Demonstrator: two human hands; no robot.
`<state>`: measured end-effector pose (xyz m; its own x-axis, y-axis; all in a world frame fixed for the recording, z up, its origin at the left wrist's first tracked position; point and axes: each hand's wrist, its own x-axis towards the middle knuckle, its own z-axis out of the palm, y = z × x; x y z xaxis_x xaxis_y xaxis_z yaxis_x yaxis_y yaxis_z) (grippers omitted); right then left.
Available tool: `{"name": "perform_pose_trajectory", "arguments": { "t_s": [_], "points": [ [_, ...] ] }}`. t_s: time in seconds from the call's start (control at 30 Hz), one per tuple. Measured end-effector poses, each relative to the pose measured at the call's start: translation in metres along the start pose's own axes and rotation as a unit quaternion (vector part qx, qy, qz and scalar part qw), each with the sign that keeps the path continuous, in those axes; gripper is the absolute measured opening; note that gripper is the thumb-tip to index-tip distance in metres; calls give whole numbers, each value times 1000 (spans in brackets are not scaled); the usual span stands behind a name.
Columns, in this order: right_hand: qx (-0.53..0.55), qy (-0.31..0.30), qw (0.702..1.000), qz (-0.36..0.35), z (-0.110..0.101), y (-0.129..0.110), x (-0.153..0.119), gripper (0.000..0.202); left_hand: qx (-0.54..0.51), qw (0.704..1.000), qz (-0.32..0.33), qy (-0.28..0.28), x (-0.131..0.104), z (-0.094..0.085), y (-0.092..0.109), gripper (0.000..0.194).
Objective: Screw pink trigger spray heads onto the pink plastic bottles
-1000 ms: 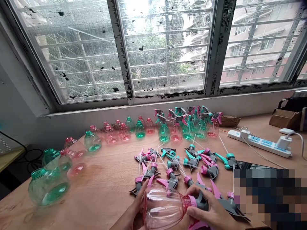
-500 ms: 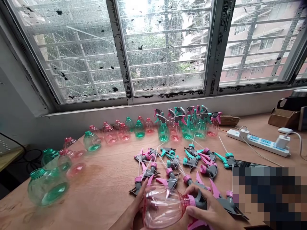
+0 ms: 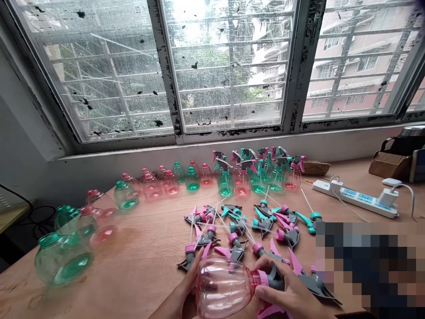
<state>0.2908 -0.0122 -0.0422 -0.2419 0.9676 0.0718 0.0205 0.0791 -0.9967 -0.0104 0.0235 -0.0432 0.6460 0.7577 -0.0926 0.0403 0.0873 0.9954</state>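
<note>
Ribbed translucent pink plastic bottle (image 3: 224, 285), held sideways by the near edge of the wood-grained worktop (image 3: 133, 266): left hand (image 3: 190, 283) supporting its base, right hand (image 3: 292, 288) gripping the pink collar (image 3: 263, 278) of its grey plastic spray head (image 3: 276, 280). Hold unchanged over the last second; bottle and head remain joined.

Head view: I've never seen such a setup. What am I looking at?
No machine here: a camera worn on a person's head looks forward and down. The person's bare left hand supports a pink bottle, tipped on its side; the right hand grips the pink collar of its grey spray head. On the wooden table lie loose spray heads, pink-grey and teal-grey. Bottles without heads stand toward the left; bottles with sprayers stand below the window. A power strip lies at right.
</note>
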Motion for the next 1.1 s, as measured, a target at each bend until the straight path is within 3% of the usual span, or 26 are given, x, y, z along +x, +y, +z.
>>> {"name": "perform_pose_trajectory", "arguments": {
  "t_s": [0.13,0.3,0.47,0.73,0.83,0.93,1.1],
  "points": [
    [16,1,1000,-9,-1,6,1,40,-15,999,-44,11,1,-6,-11,113],
    [19,12,1000,-8,-2,16,3,41,-15,998,-52,15,3,-9,-15,102],
    [34,7,999,8,-1,21,4,46,-12,999,-37,20,3,-9,-8,105],
    [32,14,999,-22,-1,15,3,42,-4,1000,-21,11,-7,0,13,89],
    [32,10,999,-39,-1,15,4,39,-8,1000,-3,-21,-13,5,16,98],
    [41,-9,998,-40,-1,17,5,38,11,1000,15,-7,-16,5,18,107],
    [37,-14,998,-40,-2,15,6,41,-8,1000,-7,13,-9,0,16,88]
  ]
}}
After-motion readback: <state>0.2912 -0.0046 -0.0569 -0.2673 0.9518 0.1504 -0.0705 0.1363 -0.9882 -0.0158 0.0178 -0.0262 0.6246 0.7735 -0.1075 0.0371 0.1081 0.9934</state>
